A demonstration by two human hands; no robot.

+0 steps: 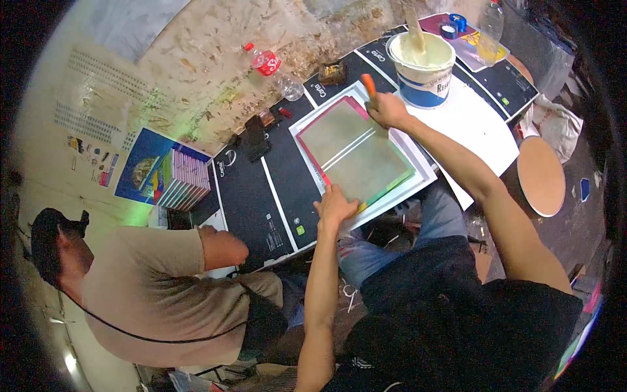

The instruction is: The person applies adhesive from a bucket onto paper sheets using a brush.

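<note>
A grey-beige book-cover-like panel (353, 140) with pink and green edges and two white strips across it lies on a stack of white sheets (385, 204). My left hand (337, 208) rests on the panel's near corner, fingers apart and pressing down. At the far edge of the panel, my right hand (386, 110) is closed around an orange-handled tool (369, 85). The working end of that tool is hidden, so its kind does not show. Just beyond my right hand stands a white and blue bucket (423, 81) of pale paste, with a smeared stick (414, 32) in it.
Left, a seated co-worker (157, 287) leans at the black table (245, 196). A stack of books (186, 179), a phone (256, 138), a plastic bottle (274, 70) and a small box (332, 73) lie along the wall. A round brown board (541, 176) is at right.
</note>
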